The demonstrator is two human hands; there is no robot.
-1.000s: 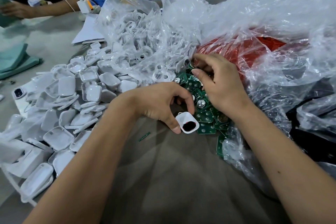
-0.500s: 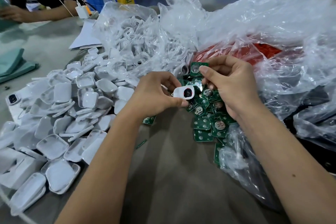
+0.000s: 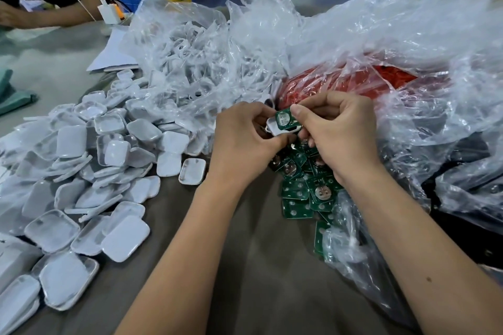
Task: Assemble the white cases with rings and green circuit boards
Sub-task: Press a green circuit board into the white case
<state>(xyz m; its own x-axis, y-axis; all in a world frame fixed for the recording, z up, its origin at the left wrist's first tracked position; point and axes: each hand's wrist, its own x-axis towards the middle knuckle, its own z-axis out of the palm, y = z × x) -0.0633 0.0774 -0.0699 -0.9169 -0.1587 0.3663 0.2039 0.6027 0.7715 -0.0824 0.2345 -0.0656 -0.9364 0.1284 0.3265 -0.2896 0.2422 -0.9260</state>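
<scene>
**Seating a board in its case, above the parts pile**

Pinching a white case (image 3: 275,128) in my left hand (image 3: 242,144), I press a green circuit board (image 3: 283,118) onto its open face with my right hand (image 3: 337,133), fingertips curled on the board's edge. Both parts look light, rigid and thin; I judge edge grips safest. The case's long axis runs left-right, board tilted toward me. Beyond lie loose boards (image 3: 302,193), empty cases (image 3: 109,160) and clear bags (image 3: 353,35).
</scene>
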